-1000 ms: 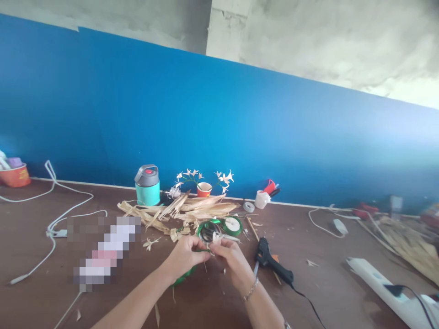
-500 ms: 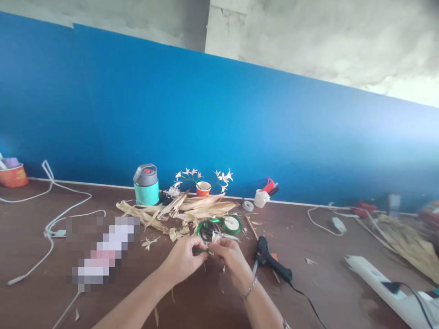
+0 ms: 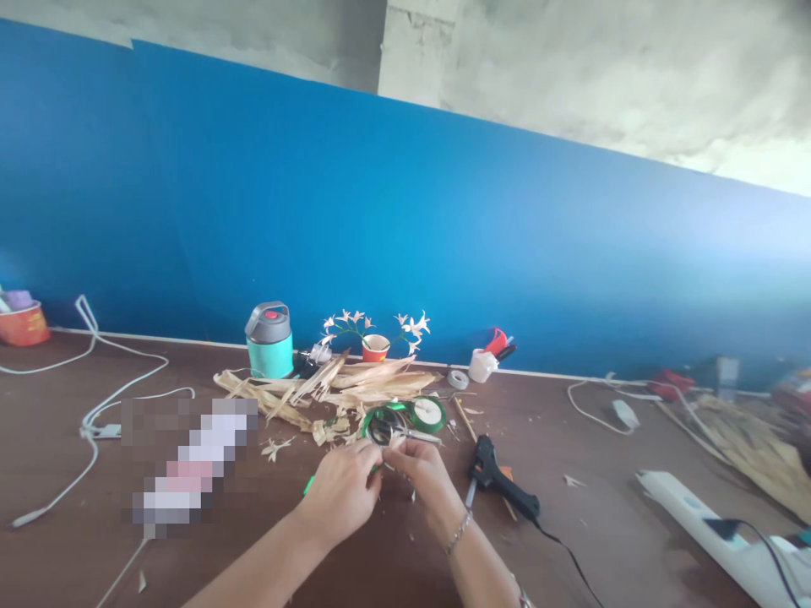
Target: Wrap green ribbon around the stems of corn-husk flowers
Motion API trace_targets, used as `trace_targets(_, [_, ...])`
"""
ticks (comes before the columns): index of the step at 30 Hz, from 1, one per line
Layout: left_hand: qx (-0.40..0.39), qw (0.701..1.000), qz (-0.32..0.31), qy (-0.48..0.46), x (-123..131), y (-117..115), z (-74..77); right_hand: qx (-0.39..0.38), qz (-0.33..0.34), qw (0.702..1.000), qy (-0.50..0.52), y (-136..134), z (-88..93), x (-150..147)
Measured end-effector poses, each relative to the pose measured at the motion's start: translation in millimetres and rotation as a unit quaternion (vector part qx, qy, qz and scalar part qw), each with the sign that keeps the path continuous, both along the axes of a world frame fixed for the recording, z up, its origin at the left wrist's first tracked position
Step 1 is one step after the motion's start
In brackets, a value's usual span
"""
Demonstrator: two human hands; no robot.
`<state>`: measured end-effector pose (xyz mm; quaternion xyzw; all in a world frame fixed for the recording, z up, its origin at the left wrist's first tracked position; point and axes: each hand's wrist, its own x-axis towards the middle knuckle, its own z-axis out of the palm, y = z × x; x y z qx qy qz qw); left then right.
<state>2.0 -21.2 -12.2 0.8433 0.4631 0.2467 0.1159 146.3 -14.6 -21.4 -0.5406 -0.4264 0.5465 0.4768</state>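
My left hand (image 3: 345,483) is closed, back upward, its fingers pinched on green tape. A bright green end of the tape (image 3: 308,485) sticks out to the left of the hand. Fingertip to fingertip with it, my right hand (image 3: 421,475) pinches a small pale husk flower (image 3: 396,440), whose lower part is hidden by the fingers. Just beyond the hands lie scissors (image 3: 421,437), a green tape roll with a white core (image 3: 428,412) and more green tape loops. Dry corn husks (image 3: 380,380) are heaped behind these.
A black glue gun (image 3: 503,481) lies to the right, its cord trailing frontward. Behind stand a teal flask (image 3: 269,346), a paper cup (image 3: 376,348) with husk-flower sprays, and a white pen holder (image 3: 483,366). A white power strip (image 3: 697,515) sits far right; white cables (image 3: 95,422) run left.
My left hand has rolled over, so its back now faces up and covers the green strip's near part. A green end now shows at its left. My right hand has barely moved.
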Motion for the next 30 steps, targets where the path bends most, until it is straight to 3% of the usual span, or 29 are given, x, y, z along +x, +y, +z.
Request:
trace_targets(11, [0.004, 0.998, 0.046, 0.034, 3.7, -3.4, -2.7, 0.001, -0.035, 0.997, -0.074, -2.1, 2.8, -6.2])
trace_targets(21, [-0.018, 0.999, 0.038, -0.02, 4.2, -3.0, -6.1, 0.002, -0.041, 0.996, -0.08, -4.8, 7.0, -7.4])
trace_targets(30, [-0.042, 0.998, 0.044, 0.003, 6.0, -7.1, 1.8, 0.001, -0.055, 0.997, -0.053, -2.8, 3.1, -6.3])
